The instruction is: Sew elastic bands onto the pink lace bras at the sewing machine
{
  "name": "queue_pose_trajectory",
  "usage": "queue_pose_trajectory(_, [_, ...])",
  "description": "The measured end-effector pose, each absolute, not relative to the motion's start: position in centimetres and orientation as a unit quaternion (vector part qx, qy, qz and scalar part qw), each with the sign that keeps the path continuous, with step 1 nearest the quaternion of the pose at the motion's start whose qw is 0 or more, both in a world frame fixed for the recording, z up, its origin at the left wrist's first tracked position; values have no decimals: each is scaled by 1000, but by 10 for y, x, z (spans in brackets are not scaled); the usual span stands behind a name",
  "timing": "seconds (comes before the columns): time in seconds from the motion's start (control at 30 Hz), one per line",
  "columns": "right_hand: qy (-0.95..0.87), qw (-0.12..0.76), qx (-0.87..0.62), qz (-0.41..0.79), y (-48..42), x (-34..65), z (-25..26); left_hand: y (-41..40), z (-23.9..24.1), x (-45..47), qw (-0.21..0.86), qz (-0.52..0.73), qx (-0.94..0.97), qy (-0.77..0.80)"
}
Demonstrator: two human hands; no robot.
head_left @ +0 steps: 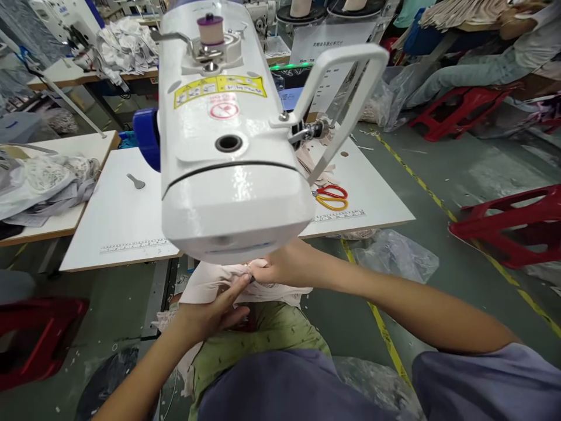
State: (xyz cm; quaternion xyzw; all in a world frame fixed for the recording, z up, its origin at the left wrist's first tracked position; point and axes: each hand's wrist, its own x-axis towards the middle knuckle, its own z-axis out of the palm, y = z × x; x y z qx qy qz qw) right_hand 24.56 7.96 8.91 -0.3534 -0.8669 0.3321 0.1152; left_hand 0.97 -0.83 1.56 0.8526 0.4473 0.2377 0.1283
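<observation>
The left hand [214,313] and right hand [280,266] pinch pale cloth [199,286] at the front edge of the table [114,210]; the sewing machine [236,204] hides that edge's middle, and the pinched spot is unclear.

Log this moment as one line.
left hand: holds pale pink fabric | right hand: holds same fabric | ahead: white sewing machine head | white tabletop: red-and-yellow-handled scissors

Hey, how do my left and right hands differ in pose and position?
The left hand sits lower in the picture; the right hand sits higher. The left hand is clear of the sewing machine, while the right hand is partly hidden behind it. The left hand's digits spread apart; the right hand's visible ones look bunched. Both hold the pink cloth.
</observation>
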Motion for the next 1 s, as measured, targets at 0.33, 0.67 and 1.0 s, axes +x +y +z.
queue_pose_trajectory(0.33, [-868, 193, -334, 313, 74, 259, 75, -10, 15, 15, -19, 121, 889, 440])
queue_pose_trajectory(0.67, [-828, 320, -343, 308, 66, 264, 47, -24, 33, 43, 91, 118, 822, 550])
queue_pose_trajectory(1.0, [-848, 414, -297, 144, 54, 264, 24, -30, 35, 53, 56, 129, 813, 565])
